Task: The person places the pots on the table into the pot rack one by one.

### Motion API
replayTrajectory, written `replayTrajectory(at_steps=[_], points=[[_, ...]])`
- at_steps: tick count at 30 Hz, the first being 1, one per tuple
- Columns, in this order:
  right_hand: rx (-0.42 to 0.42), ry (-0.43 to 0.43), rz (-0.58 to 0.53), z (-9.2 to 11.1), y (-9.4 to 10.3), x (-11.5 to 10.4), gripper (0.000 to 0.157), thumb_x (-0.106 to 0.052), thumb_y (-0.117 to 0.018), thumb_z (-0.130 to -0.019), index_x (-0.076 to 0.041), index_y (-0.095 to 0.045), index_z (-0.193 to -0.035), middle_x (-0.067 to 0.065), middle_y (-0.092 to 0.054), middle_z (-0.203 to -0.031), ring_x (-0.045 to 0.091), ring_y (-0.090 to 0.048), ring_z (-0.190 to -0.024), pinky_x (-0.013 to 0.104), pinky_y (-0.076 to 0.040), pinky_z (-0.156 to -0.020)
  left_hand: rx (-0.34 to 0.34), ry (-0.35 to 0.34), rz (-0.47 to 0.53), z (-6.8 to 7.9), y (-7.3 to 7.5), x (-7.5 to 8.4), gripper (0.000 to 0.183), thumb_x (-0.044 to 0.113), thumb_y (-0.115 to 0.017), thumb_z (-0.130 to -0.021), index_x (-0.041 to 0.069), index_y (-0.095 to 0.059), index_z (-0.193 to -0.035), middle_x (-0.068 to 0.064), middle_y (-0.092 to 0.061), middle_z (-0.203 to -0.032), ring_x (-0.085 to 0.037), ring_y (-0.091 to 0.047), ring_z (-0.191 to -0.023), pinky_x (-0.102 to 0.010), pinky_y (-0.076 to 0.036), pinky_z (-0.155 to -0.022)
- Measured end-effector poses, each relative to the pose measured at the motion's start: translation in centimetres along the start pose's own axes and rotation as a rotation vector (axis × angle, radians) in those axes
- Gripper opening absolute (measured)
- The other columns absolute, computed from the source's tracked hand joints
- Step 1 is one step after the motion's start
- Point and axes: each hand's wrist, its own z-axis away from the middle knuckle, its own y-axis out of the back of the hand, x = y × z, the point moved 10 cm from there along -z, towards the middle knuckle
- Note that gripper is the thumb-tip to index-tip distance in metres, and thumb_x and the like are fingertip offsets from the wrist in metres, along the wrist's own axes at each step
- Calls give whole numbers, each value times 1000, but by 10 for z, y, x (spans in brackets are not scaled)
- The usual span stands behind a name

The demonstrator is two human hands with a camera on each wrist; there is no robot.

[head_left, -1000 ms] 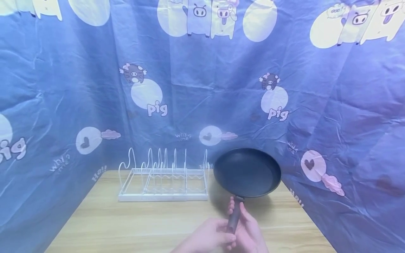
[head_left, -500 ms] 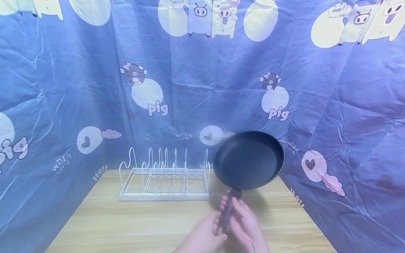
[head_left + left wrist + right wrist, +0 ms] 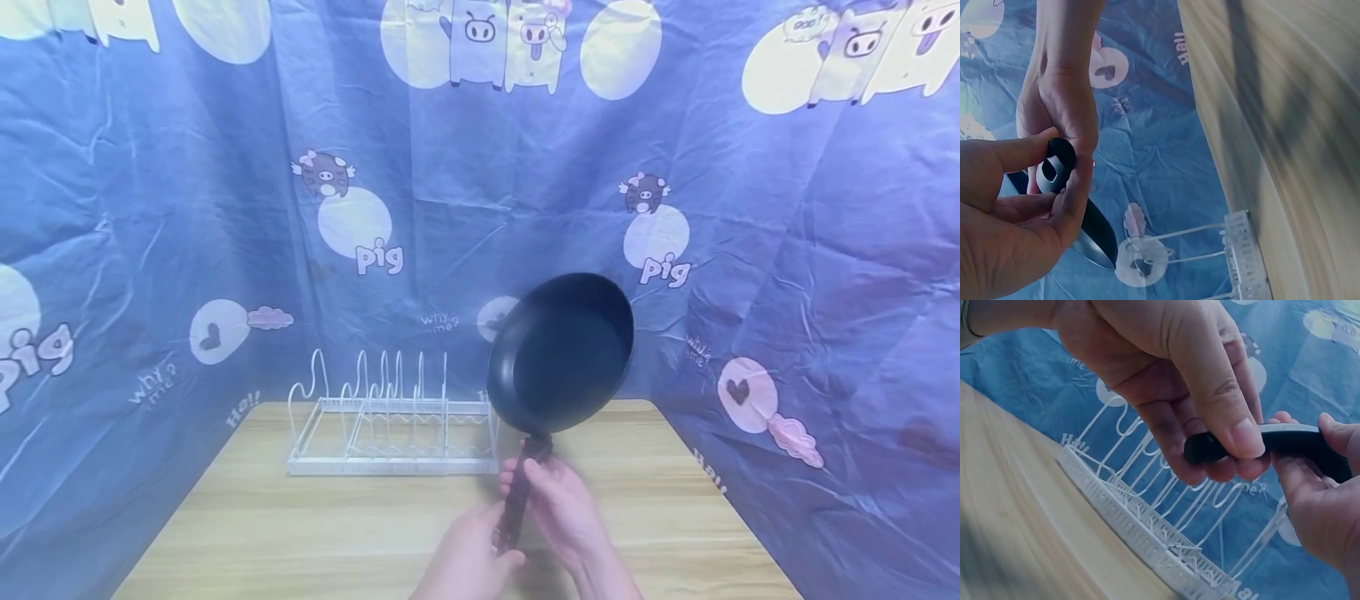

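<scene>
A black frying pan (image 3: 566, 354) is held above the table, right of centre in the head view, tilted up on edge with its inside showing. My right hand (image 3: 562, 508) grips its dark handle close to the pan, thumb on top. Farther down, my left hand (image 3: 472, 550) holds the handle's end. In the left wrist view, my left thumb and fingers pinch that end (image 3: 1057, 165), which has a hole. The right wrist view has my left hand (image 3: 1185, 381) at upper left and my right hand (image 3: 1316, 500) at the right edge, both on the handle.
Left of the pan, a white wire rack (image 3: 390, 467) with several upright loops stands toward the back of the wooden table (image 3: 337, 533). The pan overlaps its right end in the head view. Blue printed cloth (image 3: 480, 183) hangs around the back and sides.
Both hands have lifted the frying pan and shifted it left toward the rack. It has turned more upright and swivelled. The rack stays in place.
</scene>
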Motion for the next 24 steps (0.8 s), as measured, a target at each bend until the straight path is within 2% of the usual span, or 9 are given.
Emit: replayTrajectory(at_steps=[5, 9, 12, 17, 24], points=[[25, -13, 72, -7, -12, 2, 40, -9, -58, -110, -4, -41, -145, -6, -78, -105, 10, -76, -102, 36, -64, -105, 7, 34, -20, 3, 6, -9, 36, 15, -85, -88, 14, -73, -121, 0, -80, -106, -22, -77, -98, -48, -65, -87], [69, -27, 135, -13, -20, 4, 60, -7, -64, -107, 7, -34, -156, -2, -80, -102, 12, -79, -98, 35, -65, -101, 19, 43, -26, 5, 12, -15, 32, 14, -85, -88, 14, -73, -117, -1, -79, -100, -22, -76, -94, -46, -65, -83], [93, -45, 172, -18, -25, 8, 67, -8, -68, -104, 9, -32, -159, 3, -81, -102, 14, -79, -95, 34, -66, -99, 20, 58, -11, 6, 14, -22, 28, 13, -84, -88, 14, -72, -113, -1, -78, -97, -21, -75, -91, -45, -64, -81], [102, -65, 227, -24, -33, 16, 64, -10, -71, -102, 5, -40, -156, 10, -81, -103, 17, -78, -92, 35, -67, -94, 12, 86, 27, 9, 16, -36, 30, 12, -82, -90, 9, -72, -118, -5, -79, -101, -27, -75, -94, -50, -64, -83], [76, -85, 266, -33, -42, 34, 57, -17, -76, -100, 5, -47, -144, 5, -77, -95, 17, -75, -89, 36, -67, -91, -8, 132, 73, 14, 15, -60, 45, 7, -79, -91, -3, -66, -134, -18, -79, -110, -45, -75, -104, -69, -59, -91]])
